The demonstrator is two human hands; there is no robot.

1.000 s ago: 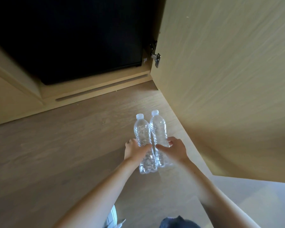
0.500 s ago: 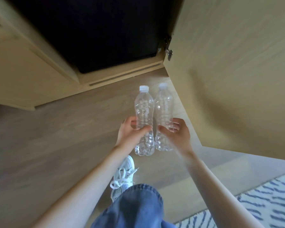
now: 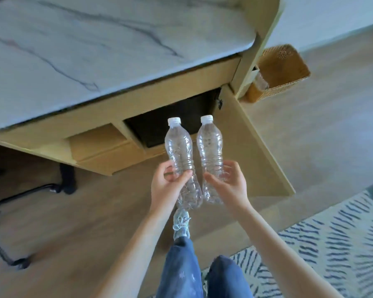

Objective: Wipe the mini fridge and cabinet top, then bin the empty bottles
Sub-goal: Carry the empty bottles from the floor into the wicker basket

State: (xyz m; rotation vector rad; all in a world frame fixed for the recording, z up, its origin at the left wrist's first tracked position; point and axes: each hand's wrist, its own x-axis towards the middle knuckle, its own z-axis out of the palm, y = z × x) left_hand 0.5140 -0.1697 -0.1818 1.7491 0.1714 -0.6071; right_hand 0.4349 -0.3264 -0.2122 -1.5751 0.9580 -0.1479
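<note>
1. Left hand point(image 3: 166, 186) was wrapped around the lower half of one clear plastic bottle point(image 3: 181, 160), thumb across the front and fingers curled behind it. White cap on, held upright, looked empty.
2. Right hand point(image 3: 230, 186) had the same sort of grip on a second bottle point(image 3: 210, 155), also capped and upright. The two bottles were side by side, bases nearly touching, tops a bit apart.
3. Both bottles were up in the air in front of the cabinet point(image 3: 138, 104), right over the dark mini fridge point(image 3: 177, 119) sitting in the cabinet's open compartment.
4. The cabinet door point(image 3: 256, 151) was swung open to the right of the bottles, hinge visible up by the fridge corner.
5. Above the fridge opening was the marble-look worktop point(image 3: 95, 46), white with dark veins. Bare as far as I could see.
6. Past the right end of the cabinet sat a woven wicker bin point(image 3: 282, 69) on the floor, well apart from the bottles. Something clear and plastic seemed to be inside it, too blurry to say what.
7. Below the bottles: wood floor point(image 3: 73, 222), one white sneaker point(image 3: 181, 224), blue jeans point(image 3: 181, 269), and a striped rug point(image 3: 332, 244) off to the right.
8. Some dark cables and a black leg thing under the cabinet's left side, couldn't make out more.
</note>
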